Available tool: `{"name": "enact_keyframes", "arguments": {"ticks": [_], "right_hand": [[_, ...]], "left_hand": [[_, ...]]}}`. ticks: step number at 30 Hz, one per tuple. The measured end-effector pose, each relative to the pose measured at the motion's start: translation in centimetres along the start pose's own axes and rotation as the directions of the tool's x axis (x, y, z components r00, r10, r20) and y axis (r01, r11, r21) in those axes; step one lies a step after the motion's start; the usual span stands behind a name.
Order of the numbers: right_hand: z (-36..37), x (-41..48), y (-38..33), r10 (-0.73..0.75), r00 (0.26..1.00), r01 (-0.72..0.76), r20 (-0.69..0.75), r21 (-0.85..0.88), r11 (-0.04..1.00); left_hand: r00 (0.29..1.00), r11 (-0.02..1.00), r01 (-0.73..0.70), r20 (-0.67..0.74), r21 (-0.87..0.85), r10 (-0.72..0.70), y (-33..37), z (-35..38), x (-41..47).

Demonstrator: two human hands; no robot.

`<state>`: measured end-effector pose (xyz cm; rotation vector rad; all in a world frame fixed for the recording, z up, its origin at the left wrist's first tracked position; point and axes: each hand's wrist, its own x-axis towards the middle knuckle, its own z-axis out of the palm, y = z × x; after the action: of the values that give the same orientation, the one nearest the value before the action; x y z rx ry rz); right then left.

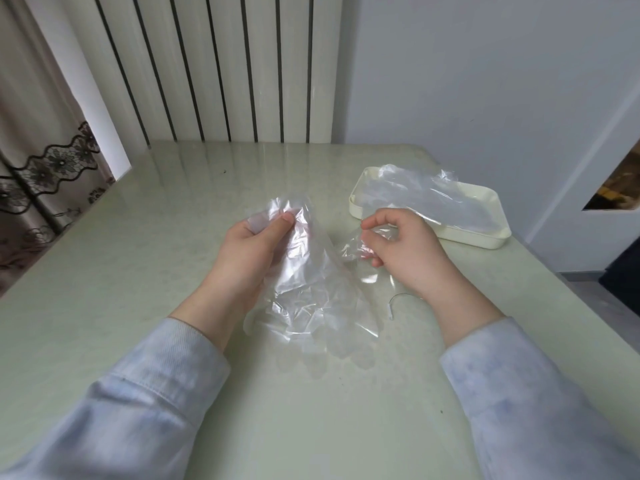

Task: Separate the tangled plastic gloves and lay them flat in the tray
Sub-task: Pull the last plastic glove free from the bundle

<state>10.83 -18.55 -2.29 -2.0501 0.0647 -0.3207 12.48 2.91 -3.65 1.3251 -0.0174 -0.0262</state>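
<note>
A bunch of clear plastic gloves [308, 292] hangs between my hands above the middle of the table, its glove fingers spread on the tabletop toward me. My left hand [258, 242] grips the upper, cuff end of the bunch, with the thumb pressed on the film. My right hand [401, 247] pinches a crumpled edge of the same plastic on the right side. A cream tray [356, 206] stands at the back right, and a clear glove [426, 199] lies spread out in it.
The pale green table [156, 271] has a white radiator behind it and a patterned curtain at the left. A thin curved wire [394, 303] lies on the table near my right wrist. The table's right edge runs close behind the tray.
</note>
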Motion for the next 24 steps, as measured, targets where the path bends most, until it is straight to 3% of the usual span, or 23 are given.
{"name": "enact_keyframes", "arguments": {"ticks": [3,6,8,11,13,16,24], "right_hand": [[0.1,0.2,0.5,-0.017,0.999,0.013,-0.041,-0.115,0.993],[-0.2,0.2,0.3,0.042,0.999,-0.044,-0.031,-0.084,0.996],[-0.3,0.0,0.3,0.028,0.992,-0.009,0.121,-0.158,0.987],[-0.2,-0.6,0.3,0.045,0.92,0.103,0.389,-0.352,0.93],[-0.3,-0.6,0.3,0.074,0.901,0.121,0.428,-0.41,0.904],[-0.5,-0.5,0.3,0.053,0.926,0.135,0.374,-0.459,0.878],[0.0,0.5,1.1,-0.165,0.982,0.185,0.091,-0.289,0.939]], "left_hand": [[1.0,1.0,-0.006,0.0,0.02,0.006,0.2,0.2,-0.2],[1.0,1.0,-0.007,-0.005,0.022,0.007,0.5,0.4,-0.6],[1.0,1.0,-0.001,0.001,0.015,0.001,0.8,0.6,-0.9],[1.0,1.0,0.004,0.008,0.01,-0.004,1.3,0.9,-1.4],[1.0,1.0,0.009,0.005,-0.007,-0.009,1.5,1.1,-1.8],[1.0,1.0,0.014,0.019,-0.026,-0.014,1.9,1.6,-2.2],[1.0,1.0,0.024,0.012,0.0,-0.024,1.9,1.2,-2.1]]}}
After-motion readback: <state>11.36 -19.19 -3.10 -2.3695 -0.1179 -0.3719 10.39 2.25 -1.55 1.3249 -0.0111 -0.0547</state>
